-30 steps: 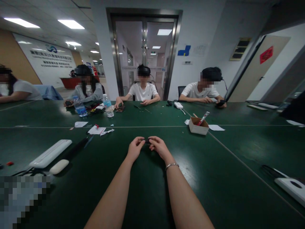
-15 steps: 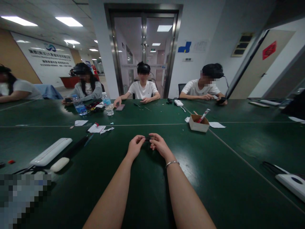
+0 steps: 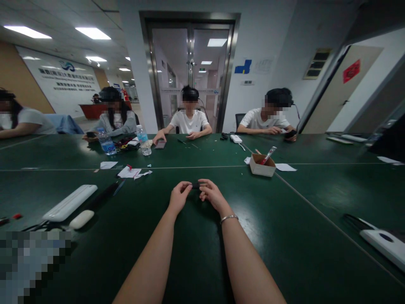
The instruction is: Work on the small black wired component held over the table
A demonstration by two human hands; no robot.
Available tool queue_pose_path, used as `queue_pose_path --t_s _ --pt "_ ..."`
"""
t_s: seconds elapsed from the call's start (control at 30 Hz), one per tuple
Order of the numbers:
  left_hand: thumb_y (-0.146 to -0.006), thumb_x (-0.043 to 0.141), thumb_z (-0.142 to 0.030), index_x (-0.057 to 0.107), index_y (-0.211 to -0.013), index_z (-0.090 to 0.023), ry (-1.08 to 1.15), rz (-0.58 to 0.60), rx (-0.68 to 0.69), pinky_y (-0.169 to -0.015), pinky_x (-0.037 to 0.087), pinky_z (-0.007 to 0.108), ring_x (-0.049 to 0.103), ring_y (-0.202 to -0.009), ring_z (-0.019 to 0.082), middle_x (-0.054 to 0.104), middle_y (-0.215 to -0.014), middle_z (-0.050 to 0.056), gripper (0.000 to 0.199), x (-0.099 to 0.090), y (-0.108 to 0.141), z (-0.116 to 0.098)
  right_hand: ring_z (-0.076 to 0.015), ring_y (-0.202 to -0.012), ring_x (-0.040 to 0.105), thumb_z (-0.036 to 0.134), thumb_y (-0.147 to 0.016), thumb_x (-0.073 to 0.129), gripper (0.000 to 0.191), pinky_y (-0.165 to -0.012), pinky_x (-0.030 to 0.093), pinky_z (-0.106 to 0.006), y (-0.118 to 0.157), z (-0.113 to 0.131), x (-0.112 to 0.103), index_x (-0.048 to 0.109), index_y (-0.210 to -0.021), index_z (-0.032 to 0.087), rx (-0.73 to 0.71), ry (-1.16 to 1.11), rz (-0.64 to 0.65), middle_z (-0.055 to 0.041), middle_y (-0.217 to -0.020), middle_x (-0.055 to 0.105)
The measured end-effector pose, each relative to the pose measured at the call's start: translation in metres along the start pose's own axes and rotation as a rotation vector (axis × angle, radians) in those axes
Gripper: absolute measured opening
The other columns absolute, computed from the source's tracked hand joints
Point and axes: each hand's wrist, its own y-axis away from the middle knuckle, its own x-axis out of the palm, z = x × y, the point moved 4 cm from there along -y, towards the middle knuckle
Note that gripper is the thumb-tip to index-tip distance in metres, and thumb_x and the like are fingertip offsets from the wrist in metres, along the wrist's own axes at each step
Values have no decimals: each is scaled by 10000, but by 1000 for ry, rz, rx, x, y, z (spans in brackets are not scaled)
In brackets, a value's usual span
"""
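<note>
A small black object (image 3: 195, 185) is pinched between my two hands, just over the green table (image 3: 202, 236). Its kind is too small to make out. My left hand (image 3: 180, 195) grips its left end between thumb and fingertips. On the other end, the thumb and index finger of my right hand (image 3: 212, 195) close on it, with the remaining fingers curled below. A silver bracelet (image 3: 229, 217) circles my right wrist. My fingertips hide both ends of the object.
To the left lie a white power strip (image 3: 71, 202), a white rounded case (image 3: 82, 219), a pen (image 3: 119, 187) and paper scraps (image 3: 129, 172). Ahead right stands a small box (image 3: 262, 165) holding tools. Water bottles (image 3: 144, 140) stand farther off. Several people sit across the table.
The whole view has shifted slightly, so the scene sits a little lower. Both hands keep hold of the small black object, which shows a bit more between the fingers.
</note>
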Motion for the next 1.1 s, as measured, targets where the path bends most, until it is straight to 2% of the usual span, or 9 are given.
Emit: queue_pose_path --t_s 0.13,0.2,0.33,0.47,0.6,0.7,0.77,0.93,1.1 --pt "-764 624 -391 658 -924 -168 -5 24 12 -772 487 322 632 -845 192 685 -893 65 276 2 0 0 -55 -324 437 393 -788 583 337 -305 311 -166 -1 1 3 554 -1023 152 1 116 8 45 -560 564" --pt "-767 621 -392 660 -928 -170 -10 26 9 -771 488 324 633 -846 193 685 -900 66 277 2 0 -1 -41 -294 390 383 -784 571 335 -294 272 -164 -1 3 5 557 -1024 149 -18 134 31 60 -540 555" --pt "-769 624 -398 663 -940 -172 -11 21 7 -774 487 321 632 -856 192 684 -918 67 287 1 1 -2 -41 -332 455 279 -701 643 388 -326 326 -166 0 5 5 550 -1063 178 -42 82 59 69 -623 570" --pt "-778 620 -396 661 -955 -171 -4 33 14 -772 486 315 630 -866 191 683 -927 69 289 -1 1 -2 -61 -384 510 365 -760 625 367 -367 403 -180 -1 1 3 549 -1066 178 10 99 32 36 -646 597" --pt "-783 617 -390 663 -958 -173 -4 47 8 -770 486 315 628 -870 191 682 -932 71 282 -1 0 1 -52 -363 467 393 -799 572 325 -348 374 -175 -1 0 3 568 -1024 158 -13 127 72 27 -627 598" --pt "-776 625 -373 662 -947 -171 9 27 9 -775 485 316 629 -862 188 682 -921 69 267 -2 0 3 -44 -407 520 267 -695 668 421 -389 420 -180 -1 0 1 550 -1093 193 -47 99 53 12 -803 632" --pt "-775 624 -365 660 -940 -169 23 12 6 -776 485 317 632 -851 185 683 -909 68 259 -2 -1 3 -53 -451 560 258 -684 680 438 -428 463 -194 -2 -2 0 545 -1097 205 -38 77 33 -6 -881 633" --pt "-761 631 -343 658 -916 -162 56 2 9 -782 487 322 634 -844 188 684 -898 74 239 0 -1 0 -71 -396 508 375 -778 598 334 -386 424 -194 -2 -2 2 571 -1033 161 -19 126 46 24 -626 594" --pt "-755 637 -339 664 -911 -168 71 -7 1 -800 489 329 635 -870 195 688 -909 76 233 -3 2 -3 -69 -423 532 299 -687 687 443 -416 445 -195 0 1 3 564 -1099 193 -71 96 69 38 -685 613"
